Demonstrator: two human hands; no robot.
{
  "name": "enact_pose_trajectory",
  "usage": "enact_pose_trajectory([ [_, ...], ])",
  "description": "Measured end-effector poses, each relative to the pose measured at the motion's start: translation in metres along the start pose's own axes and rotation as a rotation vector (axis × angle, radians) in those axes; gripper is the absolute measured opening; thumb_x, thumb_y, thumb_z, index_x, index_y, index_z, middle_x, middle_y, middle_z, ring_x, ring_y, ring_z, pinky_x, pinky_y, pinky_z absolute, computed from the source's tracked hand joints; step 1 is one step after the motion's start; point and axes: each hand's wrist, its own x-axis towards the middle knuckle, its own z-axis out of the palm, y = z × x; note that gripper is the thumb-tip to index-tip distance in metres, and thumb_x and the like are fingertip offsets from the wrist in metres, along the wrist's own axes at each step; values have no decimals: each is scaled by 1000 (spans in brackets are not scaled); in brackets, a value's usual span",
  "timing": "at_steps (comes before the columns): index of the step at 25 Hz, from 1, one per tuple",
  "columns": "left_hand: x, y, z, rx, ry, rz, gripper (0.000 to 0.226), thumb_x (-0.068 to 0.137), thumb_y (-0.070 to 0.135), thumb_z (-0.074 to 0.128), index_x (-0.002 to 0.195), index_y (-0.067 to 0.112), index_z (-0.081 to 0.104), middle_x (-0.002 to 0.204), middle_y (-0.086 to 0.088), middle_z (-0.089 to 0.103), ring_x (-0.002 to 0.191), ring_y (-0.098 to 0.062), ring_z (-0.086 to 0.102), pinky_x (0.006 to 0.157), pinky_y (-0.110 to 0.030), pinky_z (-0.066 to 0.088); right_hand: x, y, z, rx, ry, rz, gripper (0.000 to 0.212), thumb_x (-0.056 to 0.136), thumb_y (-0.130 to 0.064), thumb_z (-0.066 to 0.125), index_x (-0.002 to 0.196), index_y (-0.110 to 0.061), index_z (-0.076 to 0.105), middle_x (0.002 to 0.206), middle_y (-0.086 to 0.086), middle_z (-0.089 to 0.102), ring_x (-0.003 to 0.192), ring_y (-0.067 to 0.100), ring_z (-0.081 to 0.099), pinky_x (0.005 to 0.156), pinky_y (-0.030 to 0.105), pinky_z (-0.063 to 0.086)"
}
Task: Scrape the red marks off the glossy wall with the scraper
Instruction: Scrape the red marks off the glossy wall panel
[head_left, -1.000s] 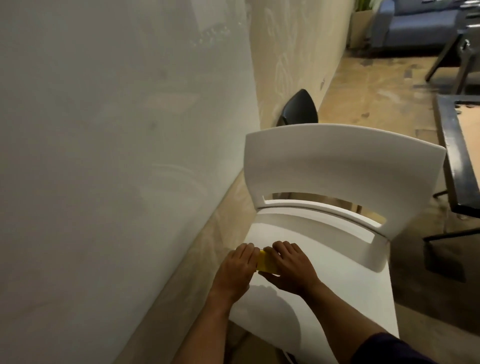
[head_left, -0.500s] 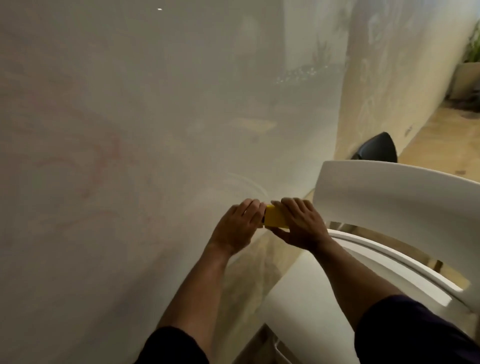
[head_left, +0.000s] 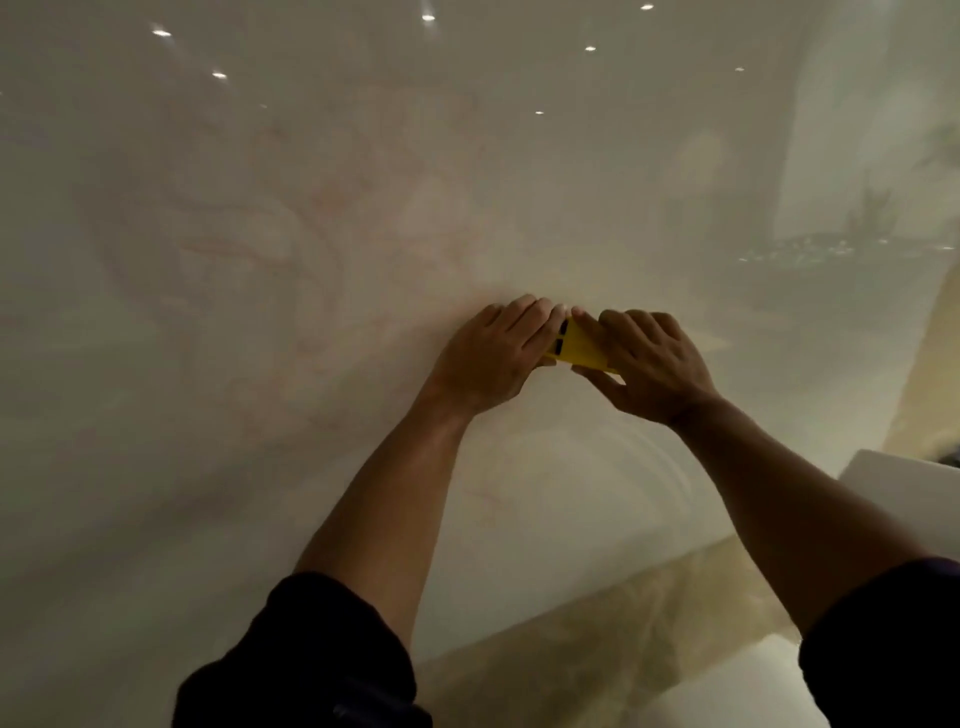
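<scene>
The glossy pale wall (head_left: 519, 156) fills most of the view and carries faint red marks (head_left: 322, 208) across its left and middle, with another faint red scribble (head_left: 485, 501) lower down between my forearms. A small yellow scraper (head_left: 576, 349) is held against the wall at mid-height. My left hand (head_left: 493, 353) grips its left end and my right hand (head_left: 652, 364) covers its right end, so only the scraper's middle shows. Both sets of fingertips touch the wall.
The white chair (head_left: 904, 493) shows as a corner at the right edge. A tan polished floor (head_left: 623, 649) runs along the wall's base at the bottom. Ceiling lights (head_left: 161, 32) reflect in the upper wall.
Both hands have lifted the scraper from the chair seat up onto the wall. My view has swung left and up from the chair, so the wall with its red marks now fills the frame.
</scene>
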Motion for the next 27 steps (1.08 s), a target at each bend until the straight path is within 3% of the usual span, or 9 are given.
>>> enact_pose_trajectory([
  [7,-19,-102,-77,220,53,-217,56,107,27,50,158,4,49,165,-12,46,154,-27,42,106,-40,45,125,-38,19,-63,245,-12,62,106,-43,60,156,-9,47,121,12,66,89,32,60,71,42,40],
  [16,-118,-228,-173,507,108,-543,59,112,30,40,163,-1,38,170,-17,35,158,-30,34,112,-39,41,234,-105,32,-43,394,4,48,110,-33,49,158,-26,47,143,20,59,92,37,60,74,43,38],
  [20,-157,-251,-191,517,145,-647,56,112,21,38,163,-1,37,171,-15,34,159,-29,33,116,-38,40,287,-135,29,-42,455,58,48,111,-33,51,158,-31,46,148,18,57,97,37,61,78,44,39],
  [27,-185,-269,-183,397,98,-717,63,112,35,27,169,8,27,176,-8,23,163,-23,23,129,-40,24,361,-200,22,124,524,104,42,109,-33,54,151,-29,56,145,19,59,105,38,58,83,44,39],
])
